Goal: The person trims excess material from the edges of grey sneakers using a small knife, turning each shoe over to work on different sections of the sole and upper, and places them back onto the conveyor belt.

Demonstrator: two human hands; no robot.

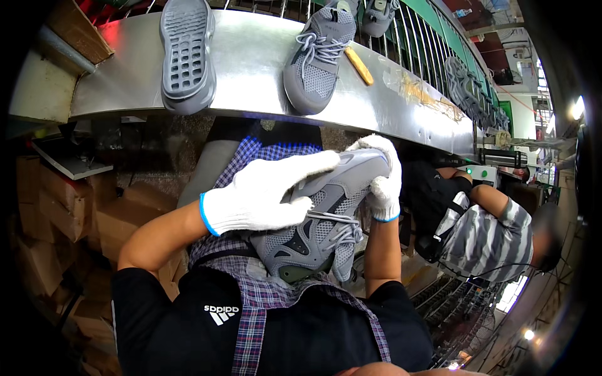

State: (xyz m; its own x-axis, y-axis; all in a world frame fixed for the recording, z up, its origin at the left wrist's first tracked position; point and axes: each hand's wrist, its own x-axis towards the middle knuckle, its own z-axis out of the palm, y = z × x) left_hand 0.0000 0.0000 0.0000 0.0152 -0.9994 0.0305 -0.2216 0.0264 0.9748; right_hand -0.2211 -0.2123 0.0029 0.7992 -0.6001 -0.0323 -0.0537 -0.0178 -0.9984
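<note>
A grey lace-up sneaker [329, 225] rests against my apron, toe pointing up toward the bench and heel at my lap. My left hand [266, 194], in a white knit glove with a blue cuff, grips its left side. The index finger lies along the edge near the toe, and the thumb sits by the laces. Gloved the same way, my right hand [384, 178] wraps round the toe from the right. Part of the sneaker's left side is hidden behind my left hand.
On the metal bench [251, 50] lie a loose grey sole [188, 59], another grey sneaker [316, 62] and a yellowish flat stick [359, 66]. Behind runs a barred rack [423, 41] with more sneakers [467, 84]. Cardboard boxes [69, 207] stand left; a person in a striped shirt [492, 241] is at right.
</note>
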